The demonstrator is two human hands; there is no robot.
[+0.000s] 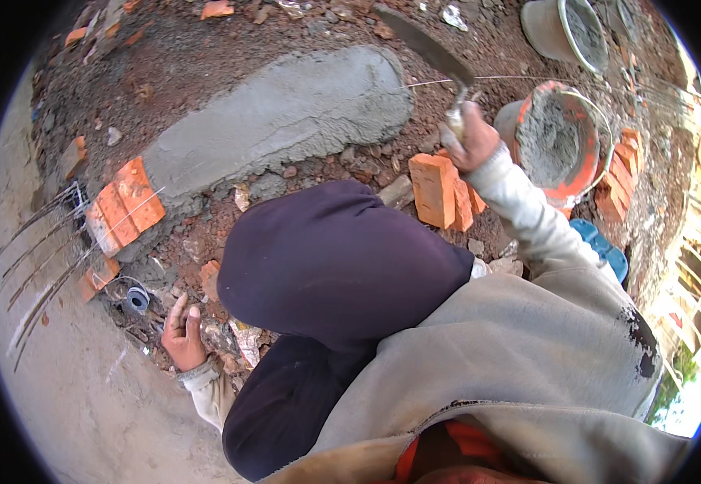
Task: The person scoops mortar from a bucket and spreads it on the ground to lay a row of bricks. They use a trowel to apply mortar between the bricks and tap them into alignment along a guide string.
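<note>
- The right hand (470,143) is raised at the end of an outstretched arm in a grey sleeve, its grip closed round the handle of a trowel (429,50).
- The trowel's long pointed blade angles up and to the left from the fist, above the ground (I cannot tell whether its tip touches anything), near the right end of a mortar bed (286,113).
- That mortar bed is a smooth grey strip lying slantwise on the reddish rubble, running from beside the trowel down to a laid orange brick (128,206) at its lower left end.
- The left hand (182,329) is low at the left, the arm bent at the elbow, palm down and fingers spread flat on the rubble; its grip is wide and holds nothing.
- Just beside the left hand lie broken stones and a small round grey ring (136,300).
- Below the right hand stands a loose brick (435,189) on its end, with more bricks behind it.
- An orange pan of grey mortar (560,141) sits just right of the right hand, and a grey bucket (564,31) further up.
- Thin steel bars (35,258) fan out at the far left.
</note>
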